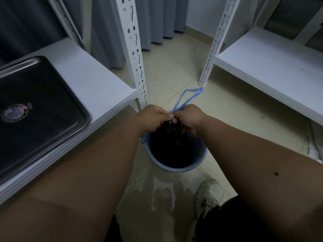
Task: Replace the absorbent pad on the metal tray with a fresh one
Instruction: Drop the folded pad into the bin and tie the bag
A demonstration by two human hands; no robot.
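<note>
The scene is dimly lit and cool-toned. Soft glare is seen on the floor tiles below the bucket; straight lines are bent near the edges.

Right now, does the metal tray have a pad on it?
No: the metal tray on the shelf shows bare metal and a round sticker.

Both hands together, fingers curled
</note>
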